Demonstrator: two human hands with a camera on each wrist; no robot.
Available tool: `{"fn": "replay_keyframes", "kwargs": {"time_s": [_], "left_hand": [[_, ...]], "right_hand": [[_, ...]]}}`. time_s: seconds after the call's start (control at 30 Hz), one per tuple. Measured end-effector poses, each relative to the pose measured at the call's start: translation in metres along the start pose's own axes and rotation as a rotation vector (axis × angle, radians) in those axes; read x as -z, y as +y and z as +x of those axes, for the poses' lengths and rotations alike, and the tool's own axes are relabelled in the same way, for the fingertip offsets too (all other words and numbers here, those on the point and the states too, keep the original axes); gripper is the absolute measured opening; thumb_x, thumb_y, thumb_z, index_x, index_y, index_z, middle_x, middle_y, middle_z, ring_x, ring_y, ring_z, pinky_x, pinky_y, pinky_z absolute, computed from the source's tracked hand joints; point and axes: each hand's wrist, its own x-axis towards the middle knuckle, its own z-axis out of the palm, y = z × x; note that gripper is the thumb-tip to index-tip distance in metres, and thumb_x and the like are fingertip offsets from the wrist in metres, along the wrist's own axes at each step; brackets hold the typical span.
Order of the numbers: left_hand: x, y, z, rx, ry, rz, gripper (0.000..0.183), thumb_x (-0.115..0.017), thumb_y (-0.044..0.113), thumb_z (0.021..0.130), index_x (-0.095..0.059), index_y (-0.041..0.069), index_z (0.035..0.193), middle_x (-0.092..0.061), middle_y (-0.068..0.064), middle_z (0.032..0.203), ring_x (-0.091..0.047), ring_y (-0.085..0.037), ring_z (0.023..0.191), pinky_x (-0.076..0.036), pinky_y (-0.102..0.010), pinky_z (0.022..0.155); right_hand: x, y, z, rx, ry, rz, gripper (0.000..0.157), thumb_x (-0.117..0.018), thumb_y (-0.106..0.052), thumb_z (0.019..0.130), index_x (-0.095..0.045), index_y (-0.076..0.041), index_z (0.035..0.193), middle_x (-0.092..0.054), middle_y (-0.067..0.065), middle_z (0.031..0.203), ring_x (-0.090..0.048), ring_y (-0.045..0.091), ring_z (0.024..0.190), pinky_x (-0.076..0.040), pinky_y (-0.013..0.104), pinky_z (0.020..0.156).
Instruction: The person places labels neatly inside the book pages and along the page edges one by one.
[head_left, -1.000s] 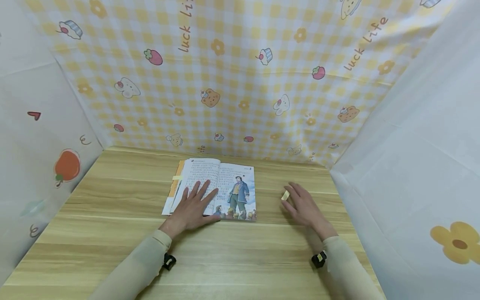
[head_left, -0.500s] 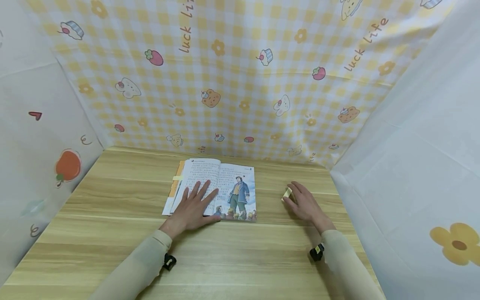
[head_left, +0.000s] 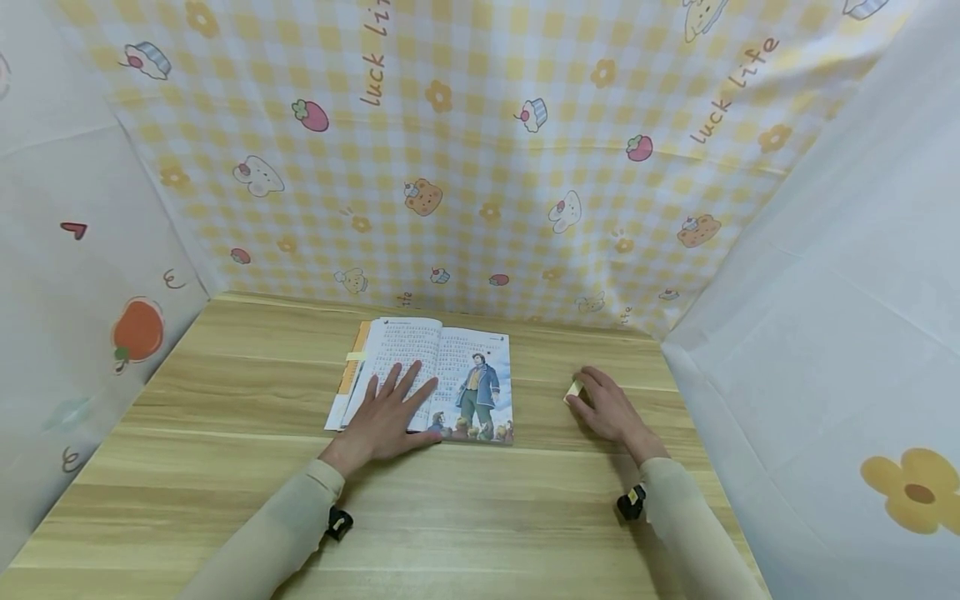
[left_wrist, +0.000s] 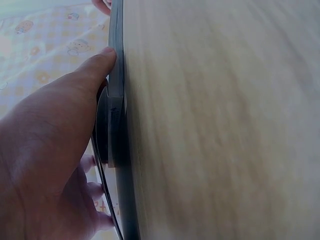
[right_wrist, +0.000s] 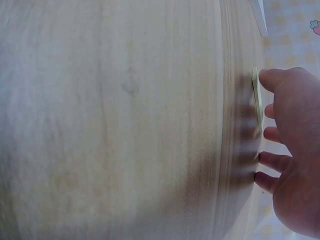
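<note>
An open book lies on the table, text on its left page and a drawing of a figure in a blue coat on its right page. My left hand rests spread on the left page, thumb along the bottom edge. In the left wrist view the book's edge shows beside the thumb. To the right of the book, my right hand holds a small pale yellow sticky note down at the tabletop, between thumb and curled fingers. In the right wrist view this note appears edge-on beside the thumb tip.
A pale yellow tab sticks out at the book's left edge, over an orange cover strip. The wooden table meets a yellow checked cloth at the back. White sheets hang on both sides.
My right hand has shifted slightly, its forearm and wrist camera drawing a little left and up. More of the sticky note shows than a second ago. The left hand and book stay put.
</note>
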Motion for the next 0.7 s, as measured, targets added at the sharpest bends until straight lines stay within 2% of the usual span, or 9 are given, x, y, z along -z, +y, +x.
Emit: {"fn": "replay_keyframes", "kwargs": {"time_s": [0.03, 0.23, 0.4, 0.5, 0.63, 0.67, 0.7], "left_hand": [[0.000, 0.000, 0.000, 0.000, -0.001, 0.000, 0.094, -0.071, 0.068, 0.104, -0.037, 0.021, 0.179, -0.017, -0.020, 0.190, -0.016, -0.055, 0.175, -0.017, -0.086, 0.133], [0.001, 0.001, 0.000, 0.007, -0.003, -0.007, 0.094, -0.071, 0.068, 0.104, -0.037, 0.022, 0.179, -0.017, -0.019, 0.191, -0.015, -0.054, 0.175, -0.017, -0.085, 0.134], [0.002, 0.002, -0.001, 0.010, -0.003, -0.011, 0.094, -0.071, 0.067, 0.104, -0.037, 0.021, 0.179, -0.018, -0.020, 0.190, -0.016, -0.055, 0.175, -0.016, -0.085, 0.134], [0.002, 0.002, -0.001, 0.009, -0.003, -0.008, 0.094, -0.071, 0.067, 0.104, -0.037, 0.021, 0.179, -0.018, -0.020, 0.190, -0.016, -0.055, 0.175, -0.017, -0.085, 0.134], [0.002, 0.002, -0.001, 0.009, -0.006, -0.009, 0.094, -0.071, 0.068, 0.104, -0.037, 0.021, 0.179, -0.018, -0.019, 0.190, -0.016, -0.055, 0.175, -0.017, -0.085, 0.134], [0.002, 0.002, -0.001, 0.009, -0.007, -0.009, 0.094, -0.071, 0.068, 0.104, -0.037, 0.021, 0.179, -0.017, -0.019, 0.191, -0.015, -0.055, 0.175, -0.017, -0.085, 0.134], [0.002, 0.002, 0.000, 0.010, -0.009, -0.009, 0.094, -0.071, 0.068, 0.104, -0.037, 0.022, 0.179, -0.017, -0.019, 0.191, -0.015, -0.054, 0.175, -0.016, -0.085, 0.134]], "right_hand": [[0.001, -0.001, 0.000, 0.000, -0.005, 0.012, 0.069, -0.061, -0.052, 0.115, -0.065, 0.009, 0.147, -0.061, 0.039, 0.154, -0.059, 0.059, 0.142, -0.050, 0.072, 0.118], [-0.003, 0.007, -0.001, -0.005, -0.025, -0.015, 0.068, -0.060, -0.054, 0.116, -0.066, 0.006, 0.148, -0.062, 0.035, 0.155, -0.060, 0.054, 0.144, -0.052, 0.065, 0.121], [0.009, -0.013, 0.001, -0.012, -0.042, -0.006, 0.063, -0.068, -0.041, 0.112, -0.066, 0.012, 0.145, -0.062, 0.039, 0.152, -0.060, 0.060, 0.142, -0.051, 0.072, 0.118], [0.011, -0.017, 0.001, 0.002, -0.034, -0.022, 0.061, -0.070, -0.038, 0.111, -0.066, 0.012, 0.144, -0.064, 0.037, 0.151, -0.062, 0.056, 0.141, -0.053, 0.069, 0.118], [0.013, -0.021, 0.001, -0.029, -0.064, -0.067, 0.055, -0.073, -0.031, 0.112, -0.066, 0.012, 0.146, -0.065, 0.033, 0.153, -0.064, 0.051, 0.143, -0.055, 0.063, 0.120], [0.017, -0.028, 0.002, -0.049, -0.083, -0.074, 0.053, -0.075, -0.025, 0.110, -0.066, 0.013, 0.144, -0.065, 0.034, 0.151, -0.064, 0.054, 0.141, -0.055, 0.067, 0.118], [0.017, -0.028, 0.003, -0.060, -0.093, -0.081, 0.052, -0.075, -0.024, 0.110, -0.066, 0.013, 0.145, -0.065, 0.034, 0.152, -0.064, 0.053, 0.142, -0.054, 0.066, 0.119]]}}
